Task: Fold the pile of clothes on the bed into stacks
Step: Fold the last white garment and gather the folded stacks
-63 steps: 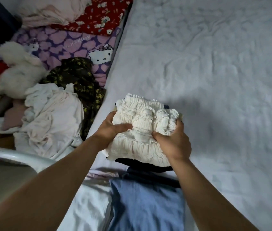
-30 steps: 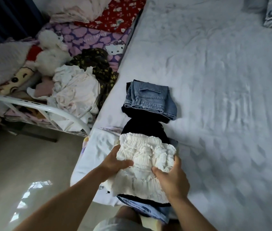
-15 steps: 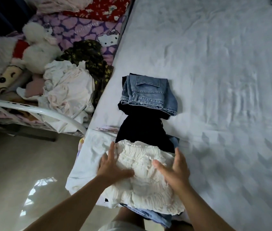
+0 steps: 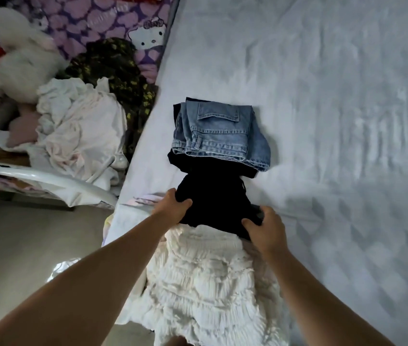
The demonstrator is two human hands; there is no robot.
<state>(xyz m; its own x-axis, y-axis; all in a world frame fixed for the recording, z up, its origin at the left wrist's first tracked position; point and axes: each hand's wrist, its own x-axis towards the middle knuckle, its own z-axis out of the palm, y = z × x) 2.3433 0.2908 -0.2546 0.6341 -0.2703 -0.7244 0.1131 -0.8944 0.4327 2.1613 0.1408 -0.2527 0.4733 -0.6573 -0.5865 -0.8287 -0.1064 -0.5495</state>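
Observation:
A folded black garment (image 4: 216, 198) lies near the bed's left edge. My left hand (image 4: 173, 204) grips its left side, thumb on top. My right hand (image 4: 265, 226) grips its near right corner. Folded blue jeans (image 4: 219, 132) lie just beyond it, over another dark piece. A white ruffled garment (image 4: 208, 283) lies folded close to me, between my forearms, touching the black one's near edge.
The grey-white bed sheet (image 4: 323, 121) stretches to the right and far side. Left of the bed sits a heap of unfolded clothes (image 4: 78, 128), a dark floral garment (image 4: 118, 66), a white plush toy (image 4: 20, 61) and a white metal rail (image 4: 48, 176). Floor lies below left.
I set the white ruffled garment down near the bed's edge and let go of it. Both hands moved forward and took hold of the black garment.

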